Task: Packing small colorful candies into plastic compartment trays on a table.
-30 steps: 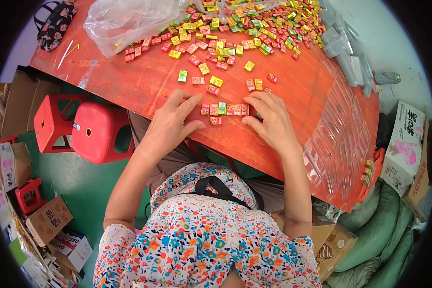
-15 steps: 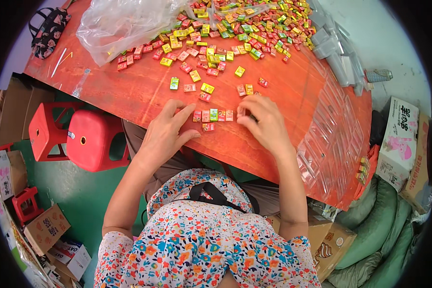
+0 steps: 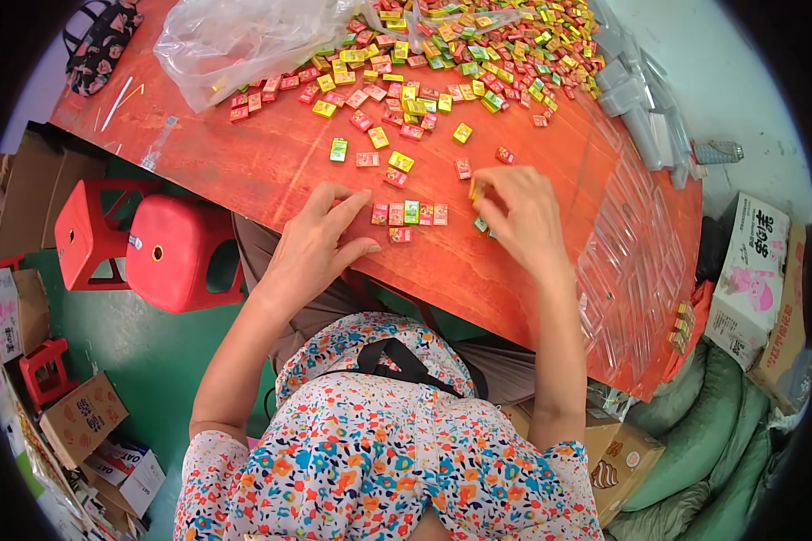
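A short row of small candy-sized boxes lies before me, red ones with a green box [image 3: 411, 212] in the middle. Just below the row is a single red box [image 3: 400, 235]. My left hand [image 3: 314, 236] rests at the row's left end, thumb and forefinger apart, holding nothing. To the right of the row, my right hand [image 3: 521, 215] pinches a small yellow box [image 3: 475, 189] between thumb and fingers. Partly hidden beneath that hand is another green box [image 3: 481, 224]. Beyond the row lie loose boxes, among them a red box [image 3: 463, 169].
A big heap of small boxes [image 3: 514, 63] covers the table's far side, beside a clear plastic bag [image 3: 244, 54]. Clear plastic trays [image 3: 627, 270] lie at the right. Red stools [image 3: 180, 257] stand at left; cartons [image 3: 749, 279] and green sacks [image 3: 695, 433] are at right.
My right hand has moved slightly right and up from the row's end and taken up the yellow box. A green box now shows beneath it. My left hand stays by the row.
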Motion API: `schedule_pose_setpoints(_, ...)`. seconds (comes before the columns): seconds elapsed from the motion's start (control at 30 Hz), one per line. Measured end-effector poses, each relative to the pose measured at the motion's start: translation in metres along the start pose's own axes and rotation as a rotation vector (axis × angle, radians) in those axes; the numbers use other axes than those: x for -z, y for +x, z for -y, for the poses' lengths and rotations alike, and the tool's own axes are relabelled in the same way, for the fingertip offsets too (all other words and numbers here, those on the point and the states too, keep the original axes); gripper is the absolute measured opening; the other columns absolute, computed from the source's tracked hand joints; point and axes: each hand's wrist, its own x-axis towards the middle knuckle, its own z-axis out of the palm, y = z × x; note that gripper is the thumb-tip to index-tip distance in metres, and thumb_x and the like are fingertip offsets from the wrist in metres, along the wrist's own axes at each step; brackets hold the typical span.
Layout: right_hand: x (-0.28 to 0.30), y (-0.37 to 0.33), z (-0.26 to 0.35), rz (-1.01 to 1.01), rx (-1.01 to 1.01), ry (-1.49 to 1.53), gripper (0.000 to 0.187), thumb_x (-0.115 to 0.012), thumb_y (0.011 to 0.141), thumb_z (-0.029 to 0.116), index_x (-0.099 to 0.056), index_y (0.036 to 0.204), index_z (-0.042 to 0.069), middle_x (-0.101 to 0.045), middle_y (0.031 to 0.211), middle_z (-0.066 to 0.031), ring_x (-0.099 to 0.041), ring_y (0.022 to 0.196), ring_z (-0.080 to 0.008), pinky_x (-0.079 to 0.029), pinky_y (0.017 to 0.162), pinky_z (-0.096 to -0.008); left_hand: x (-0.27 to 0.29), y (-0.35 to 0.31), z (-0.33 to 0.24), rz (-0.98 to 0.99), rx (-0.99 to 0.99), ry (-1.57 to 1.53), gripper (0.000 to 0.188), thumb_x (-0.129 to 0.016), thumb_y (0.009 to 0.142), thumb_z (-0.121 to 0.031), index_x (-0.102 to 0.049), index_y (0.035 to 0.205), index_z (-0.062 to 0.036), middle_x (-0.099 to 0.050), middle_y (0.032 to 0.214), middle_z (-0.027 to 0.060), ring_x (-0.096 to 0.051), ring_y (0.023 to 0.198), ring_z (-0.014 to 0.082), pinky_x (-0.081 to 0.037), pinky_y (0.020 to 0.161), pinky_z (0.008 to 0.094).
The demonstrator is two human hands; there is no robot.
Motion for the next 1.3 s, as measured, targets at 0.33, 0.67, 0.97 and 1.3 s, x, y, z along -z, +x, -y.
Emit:
schedule_pose_setpoints(0.33,0.011,-0.029,0.018,0.019,-0.081,-0.035,0.032,-0.077,0.077,0.019,-0.07,0.106,0.007,-0.069,0.108,-0.0064,-0.061,0.103,-0.0262,-0.045,0.09,-0.0416,-0.013,-0.001,-0.015,-0.048,-0.187,0.159,0.042,-0.081,0.077,-0.02,-0.064,0.113,-0.0059,-0.059,0.102,0.0108,-0.062,0.089,0.03,-0.054,0.072,0.0378)
schedule_pose_setpoints(0.67,-0.002,-0.03,0.013,0.03,-0.023,0.01,0.037,-0.077,0.076,0.012,-0.068,0.112,0.006,-0.068,0.107,-0.0076,-0.061,0.103,-0.0271,-0.045,0.091,-0.0413,-0.026,-0.008,-0.018,-0.15,-0.227,0.191,0.034,-0.078,0.08,-0.016,-0.065,0.109,-0.0047,-0.06,0.1,0.0129,-0.062,0.089,0.0313,-0.053,0.074,0.0397)
schedule_pose_setpoints(0.97,0.0,-0.024,0.002,0.14,0.008,0.133,0.043,-0.077,0.079,0.016,-0.066,0.12,0.008,-0.064,0.119,-0.011,-0.058,0.109,-0.0316,-0.045,0.096,-0.0408,0.013,0.012,-0.004,0.034,-0.104,0.139,0.048,-0.076,0.081,-0.016,-0.059,0.124,-0.0028,-0.056,0.114,0.0144,-0.062,0.096,0.0337,-0.053,0.08,0.0425)
schedule_pose_setpoints(1.3,-0.008,-0.017,0.007,0.144,0.02,0.2,0.044,-0.078,0.08,0.023,-0.066,0.12,0.009,-0.061,0.115,-0.0089,-0.057,0.109,-0.0304,-0.043,0.097,-0.0414,0.001,0.033,0.0,0.184,-0.096,-0.002,0.045,-0.075,0.083,-0.011,-0.063,0.126,-0.004,-0.058,0.112,0.0129,-0.062,0.099,0.0307,-0.051,0.085,0.0392)
